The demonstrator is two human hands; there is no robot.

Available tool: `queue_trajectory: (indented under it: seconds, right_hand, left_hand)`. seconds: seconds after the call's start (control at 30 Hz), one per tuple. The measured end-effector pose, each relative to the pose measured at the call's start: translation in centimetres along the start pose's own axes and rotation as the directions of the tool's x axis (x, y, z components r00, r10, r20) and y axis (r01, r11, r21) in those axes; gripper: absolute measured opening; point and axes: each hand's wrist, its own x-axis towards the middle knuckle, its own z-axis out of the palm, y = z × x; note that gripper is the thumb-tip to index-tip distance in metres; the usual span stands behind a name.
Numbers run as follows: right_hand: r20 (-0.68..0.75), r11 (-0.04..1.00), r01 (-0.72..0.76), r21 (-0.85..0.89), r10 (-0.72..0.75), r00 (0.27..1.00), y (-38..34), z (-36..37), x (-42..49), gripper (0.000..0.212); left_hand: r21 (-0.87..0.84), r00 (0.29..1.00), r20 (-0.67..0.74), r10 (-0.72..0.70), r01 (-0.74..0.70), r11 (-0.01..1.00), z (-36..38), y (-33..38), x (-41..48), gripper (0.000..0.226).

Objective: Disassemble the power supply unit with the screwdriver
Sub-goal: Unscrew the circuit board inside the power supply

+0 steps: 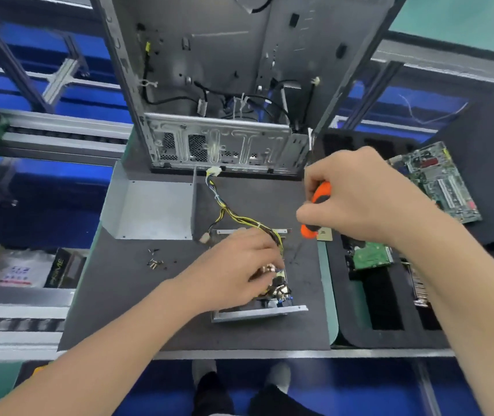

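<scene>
Power supply unit, opened with its coils and wiring exposed, sits on the dark tabletop just in front of the person, near the front edge. The left hand reaches in from the lower left, palm down, with bent fingers dipping into the unit's parts. Their tips are hidden, so I cannot tell whether they pinch anything. The right hand is raised above and to the right of the unit, its fingers wrapped round the orange and black handle of a screwdriver, which points down and left. Its shaft is blurred.

A yellow and black wire bundle trails from the unit toward an open computer case standing at the back. A bent grey metal cover lies to the left of the wires, with loose screws in front of it. Bare mat lies left of the unit. A black foam tray borders it closely on the right.
</scene>
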Motion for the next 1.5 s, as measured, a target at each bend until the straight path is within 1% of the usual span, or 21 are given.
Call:
queue_trajectory:
  seconds: [0.07, 0.1, 0.2, 0.27, 0.33, 0.4, 0.5, 0.57, 0.7, 0.83, 1.0, 1.1, 1.23, 1.33, 1.4, 1.47, 1.5]
  right_hand:
    - [0.049, 0.999, -0.012, 0.035, 0.01, 0.999, 1.2, 0.4, -0.6, 0.016]
    - [0.064, 0.998, -0.013, 0.054, 0.01, 0.998, 1.7, 0.7, -0.9, 0.015]
    - [0.074, 0.996, -0.01, 0.091, 0.003, 0.997, 3.6, 1.9, -1.9, 0.014]
    - [0.081, 0.992, -0.03, 0.123, 0.02, 0.997, 4.9, 2.6, -2.5, 0.016]
    - [0.07, 0.987, -0.033, 0.16, 0.022, 0.997, 6.0, 3.1, -3.0, 0.018]
    - [0.046, 0.979, -0.021, 0.203, 0.012, 0.999, 6.8, 3.4, -3.5, 0.018]
    - [0.021, 0.964, 0.005, 0.267, -0.011, 1.0, 7.7, 3.8, -3.9, 0.016]
    - [-0.004, 0.956, 0.028, 0.293, -0.028, 1.0, 8.2, 4.0, -4.1, 0.015]
    - [-0.017, 0.94, 0.047, 0.337, -0.044, 0.999, 8.9, 4.2, -4.3, 0.016]
    - [0.001, 0.932, 0.042, 0.36, -0.046, 0.999, 9.2, 4.4, -4.3, 0.016]
    - [0.011, 0.926, 0.032, 0.376, -0.039, 0.999, 9.7, 4.5, -4.1, 0.016]
    - [0.006, 0.926, 0.048, 0.374, -0.054, 0.999, 10.0, 4.4, -4.0, 0.017]
    - [-0.001, 0.93, 0.062, 0.363, -0.066, 0.998, 10.2, 4.1, -3.8, 0.017]
    - [0.009, 0.933, 0.064, 0.354, -0.072, 0.997, 10.0, 4.2, -3.6, 0.017]
    - [0.019, 0.936, 0.059, 0.348, -0.07, 0.997, 9.9, 4.4, -3.6, 0.017]
    - [0.024, 0.938, 0.049, 0.344, -0.061, 0.998, 9.9, 4.7, -3.5, 0.017]
    - [0.027, 0.939, 0.043, 0.342, -0.055, 0.998, 10.0, 4.8, -3.5, 0.017]
  left_hand:
    - [0.136, 0.992, 0.114, 0.061, -0.077, 0.988, 0.9, 0.4, 1.8, 0.014]
    - [0.205, 0.984, 0.17, 0.06, -0.094, 0.974, 1.4, 0.6, 2.5, 0.018]
    - [0.4, 0.939, 0.342, -0.042, -0.105, 0.91, 3.2, 1.2, 4.2, 0.03]
    - [0.452, 0.905, 0.415, -0.093, -0.116, 0.884, 3.9, 1.4, 4.8, 0.032]
    - [0.412, 0.895, 0.436, -0.093, -0.106, 0.905, 4.0, 1.5, 4.9, 0.025]
    - [0.32, 0.893, 0.444, -0.081, -0.074, 0.945, 3.6, 1.1, 4.6, 0.018]
    - [0.204, 0.898, 0.436, -0.06, -0.033, 0.978, 3.1, 0.7, 3.9, 0.016]
    - [0.161, 0.915, 0.4, -0.048, -0.019, 0.987, 3.2, 0.6, 3.7, 0.015]
    - [0.162, 0.936, 0.349, -0.04, -0.018, 0.987, 3.6, 0.4, 3.3, 0.017]
    - [0.138, 0.938, 0.335, -0.085, 0.041, 0.99, 3.8, 1.1, 3.1, 0.013]
    - [0.077, 0.916, 0.357, -0.185, 0.168, 0.983, 2.8, 1.2, 2.8, 0.021]
    - [0.09, 0.904, 0.386, -0.183, 0.16, 0.983, 2.6, 1.5, 2.8, 0.014]
    - [0.053, 0.898, 0.387, -0.209, 0.205, 0.977, 2.8, 1.6, 2.9, 0.01]
    - [0.057, 0.89, 0.421, -0.175, 0.166, 0.984, 2.9, 1.3, 3.2, 0.019]
    - [0.089, 0.882, 0.45, -0.143, 0.115, 0.989, 3.1, 1.3, 3.2, 0.016]
    - [0.108, 0.891, 0.432, -0.143, 0.106, 0.988, 3.5, 1.2, 2.9, 0.014]
    - [0.111, 0.899, 0.408, -0.16, 0.125, 0.986, 3.7, 1.3, 2.8, 0.014]
